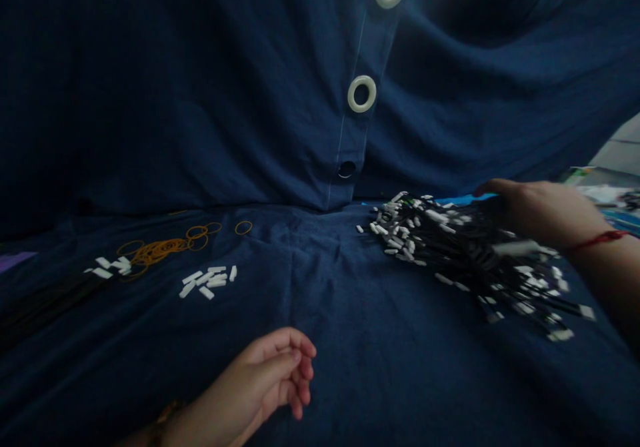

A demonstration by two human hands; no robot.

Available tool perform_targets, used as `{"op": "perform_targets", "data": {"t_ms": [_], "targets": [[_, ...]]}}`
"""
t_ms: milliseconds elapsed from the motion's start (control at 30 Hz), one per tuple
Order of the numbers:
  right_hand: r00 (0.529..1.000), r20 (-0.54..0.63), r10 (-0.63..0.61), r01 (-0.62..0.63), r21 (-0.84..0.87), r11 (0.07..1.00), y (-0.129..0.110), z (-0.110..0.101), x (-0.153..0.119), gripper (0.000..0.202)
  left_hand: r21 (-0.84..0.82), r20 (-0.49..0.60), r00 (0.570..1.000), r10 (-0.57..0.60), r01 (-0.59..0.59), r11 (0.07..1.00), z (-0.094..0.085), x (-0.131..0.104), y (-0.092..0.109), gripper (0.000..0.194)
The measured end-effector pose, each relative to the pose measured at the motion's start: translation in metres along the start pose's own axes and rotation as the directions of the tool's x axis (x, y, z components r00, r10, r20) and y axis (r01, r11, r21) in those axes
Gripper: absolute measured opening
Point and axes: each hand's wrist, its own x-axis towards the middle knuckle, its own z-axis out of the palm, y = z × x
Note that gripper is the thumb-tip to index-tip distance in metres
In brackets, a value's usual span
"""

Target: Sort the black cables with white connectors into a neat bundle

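Observation:
My left hand [270, 380] hovers low in the middle over the dark blue cloth, palm turned right, fingers loosely curled and apart, with nothing in it. On the right, my right hand [540, 208] reaches over a tangled pile of thin black cables [475, 250] with white end pieces. Its fingers bend down into the pile and appear closed around some cables. The fingertips are hidden and the hand is slightly blurred. A red string circles that wrist. Several small white pieces [207, 280] lie on the cloth beyond my left hand.
Orange rubber bands [160, 250] lie in a heap at the left. Near them is a dark bundle of cables [55, 300] with white ends [110, 267]. A dark blue curtain [225, 100] with pale ring eyelets [362, 94] hangs behind. Something purple [16, 261] shows at the left edge.

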Motion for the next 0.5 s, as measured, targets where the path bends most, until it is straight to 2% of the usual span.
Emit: {"op": "perform_targets", "data": {"t_ms": [100, 167, 233, 300, 400, 500], "targets": [[0.977, 0.164, -0.137, 0.122, 0.097, 0.988, 0.005, 0.042, 0.012, 0.019, 0.003, -0.011, 1.000, -0.008, 0.008, 1.000, 0.003, -0.001, 0.002, 0.012], [0.967, 0.186, -0.175, 0.150, 0.138, 0.979, 0.008, 0.067, 0.012, 0.017, 0.004, -0.032, 0.999, -0.014, 0.014, 1.000, 0.004, -0.001, 0.003, 0.013], [0.972, 0.163, -0.170, 0.144, 0.157, 0.977, 0.012, 0.080, 0.008, 0.018, 0.008, -0.041, 0.999, -0.020, 0.020, 1.000, 0.006, -0.001, 0.003, 0.013], [0.981, 0.131, -0.143, 0.119, 0.173, 0.978, 0.016, 0.081, 0.005, 0.018, 0.007, -0.044, 0.999, -0.023, 0.023, 1.000, 0.007, -0.001, 0.003, 0.014], [0.991, 0.111, -0.074, 0.048, 0.216, 0.975, 0.025, 0.067, 0.008, 0.017, 0.005, -0.043, 0.999, -0.020, 0.020, 1.000, 0.007, 0.000, 0.005, 0.015], [0.993, 0.100, 0.067, -0.089, 0.236, 0.968, 0.031, 0.052, 0.025, 0.020, 0.011, -0.037, 0.999, -0.035, 0.035, 0.999, 0.006, 0.001, 0.006, 0.016]]}}
